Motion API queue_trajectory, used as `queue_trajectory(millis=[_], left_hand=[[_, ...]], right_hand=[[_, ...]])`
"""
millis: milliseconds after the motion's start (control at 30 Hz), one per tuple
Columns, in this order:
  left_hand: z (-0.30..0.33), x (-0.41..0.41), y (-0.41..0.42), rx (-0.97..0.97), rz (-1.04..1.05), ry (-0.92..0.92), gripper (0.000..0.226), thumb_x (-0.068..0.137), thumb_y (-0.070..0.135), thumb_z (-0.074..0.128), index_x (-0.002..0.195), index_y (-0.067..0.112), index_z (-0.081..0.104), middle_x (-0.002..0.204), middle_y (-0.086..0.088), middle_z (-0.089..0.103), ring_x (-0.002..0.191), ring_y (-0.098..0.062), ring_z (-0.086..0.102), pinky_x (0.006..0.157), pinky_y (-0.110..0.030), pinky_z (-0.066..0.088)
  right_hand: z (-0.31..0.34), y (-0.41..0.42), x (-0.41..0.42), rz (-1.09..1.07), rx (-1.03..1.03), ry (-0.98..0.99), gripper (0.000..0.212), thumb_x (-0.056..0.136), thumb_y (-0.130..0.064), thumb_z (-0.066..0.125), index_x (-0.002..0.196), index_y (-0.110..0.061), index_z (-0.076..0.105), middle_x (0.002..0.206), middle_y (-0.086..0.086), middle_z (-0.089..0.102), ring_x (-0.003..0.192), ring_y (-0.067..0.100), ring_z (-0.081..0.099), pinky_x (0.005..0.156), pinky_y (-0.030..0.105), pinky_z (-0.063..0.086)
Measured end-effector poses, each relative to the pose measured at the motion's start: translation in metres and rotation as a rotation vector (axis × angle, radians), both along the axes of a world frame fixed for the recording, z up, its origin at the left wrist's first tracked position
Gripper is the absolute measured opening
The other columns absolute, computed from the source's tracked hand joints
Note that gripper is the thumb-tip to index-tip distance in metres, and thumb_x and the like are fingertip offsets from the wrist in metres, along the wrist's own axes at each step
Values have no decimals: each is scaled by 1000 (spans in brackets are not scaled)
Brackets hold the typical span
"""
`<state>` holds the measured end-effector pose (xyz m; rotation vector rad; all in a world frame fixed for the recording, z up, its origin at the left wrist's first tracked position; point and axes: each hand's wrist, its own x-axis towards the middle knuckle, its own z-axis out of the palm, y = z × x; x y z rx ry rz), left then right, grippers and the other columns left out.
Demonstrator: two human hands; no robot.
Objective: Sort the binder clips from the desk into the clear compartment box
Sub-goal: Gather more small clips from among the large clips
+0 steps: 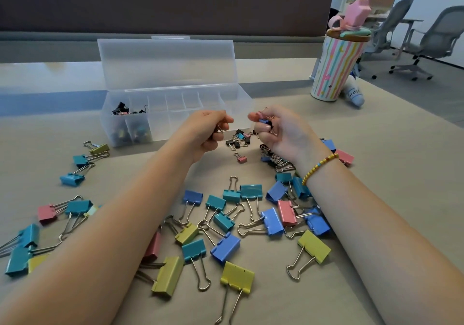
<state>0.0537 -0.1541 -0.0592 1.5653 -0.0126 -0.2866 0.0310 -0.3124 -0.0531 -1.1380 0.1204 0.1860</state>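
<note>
The clear compartment box [173,126] stands open at the desk's middle, lid up. Small black clips [123,110] fill its left compartments. My left hand [206,133] hovers in front of the box, its curled fingers pinching a small clip by its wire handle. My right hand [281,131] is beside it and grips a bunch of small clips [263,120], pink, blue and black. Between and below my hands lies a heap of small clips [238,141]. Many large coloured binder clips [226,224] in blue, teal, yellow and pink are scattered over the near desk.
A striped cup [334,71] with a pink lid ornament stands at the back right, a small white bottle [354,94] lying behind it. Office chairs [426,40] stand beyond the desk's right edge. A dark partition [163,0] closes off the back.
</note>
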Motion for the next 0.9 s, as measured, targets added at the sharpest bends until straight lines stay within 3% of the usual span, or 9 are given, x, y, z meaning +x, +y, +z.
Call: queue_trajectory(millis=[67,133,233,300,400,533,700,767,900], left_hand=[[-1,0,0,73,-22,-19,29,97,23,43,70,14,52,64,1,42,36,-3,31,34,-11,18],[-2,-2,-2,354,-75,-135,30,97,31,44,73,15,53,66,2,43,46,-7,35,40,-15,27],[-10,-1,-4,835,-136,-440,22,96,31,47,98,14,60,90,0,59,76,-13,49,67,-24,41],[-14,-1,-3,1025,-160,-545,24,95,26,47,115,17,57,111,-4,61,92,-16,52,80,-27,42],[-17,-1,1,1228,-193,-601,34,95,22,45,128,26,50,123,-3,58,110,-22,53,88,-33,43],[-18,2,5,1327,-239,-628,36,94,22,44,128,31,50,120,-3,60,110,-24,53,85,-33,44],[-15,1,9,1277,-385,-586,35,95,29,44,129,24,41,103,-6,58,88,-20,47,75,-29,38],[-15,0,9,1263,-420,-586,35,95,32,44,128,23,39,96,-5,56,83,-19,46,73,-29,37],[-13,-3,7,1315,-444,-627,34,96,36,44,125,19,40,105,-7,59,82,-18,46,72,-28,39]], right_hand=[[0,-2,0,-24,81,6,13,96,-13,41,90,-4,48,77,5,47,51,5,33,36,11,20],[-1,-2,2,-32,102,11,19,98,-23,44,86,-9,45,73,2,45,50,5,32,35,10,20],[-2,0,4,-22,58,9,26,99,-24,43,75,-13,42,67,-2,44,45,4,30,33,10,20],[-3,2,4,-28,39,9,21,98,-18,41,79,-12,46,68,-1,45,42,3,30,32,10,19],[-2,2,4,-37,4,20,14,98,-12,39,88,-9,49,72,2,50,43,3,32,31,11,21],[-1,-1,2,-22,145,33,9,93,-14,35,89,-11,42,79,6,47,49,7,29,31,12,20],[-2,-5,5,-77,182,41,33,97,-34,43,71,-14,38,68,4,51,44,6,28,32,12,18],[-3,-4,7,-70,98,45,29,98,-28,44,73,-15,38,63,0,46,43,4,29,31,11,18],[-4,1,6,9,-187,5,19,99,-13,42,81,-12,44,55,-3,43,39,2,30,31,10,20]])
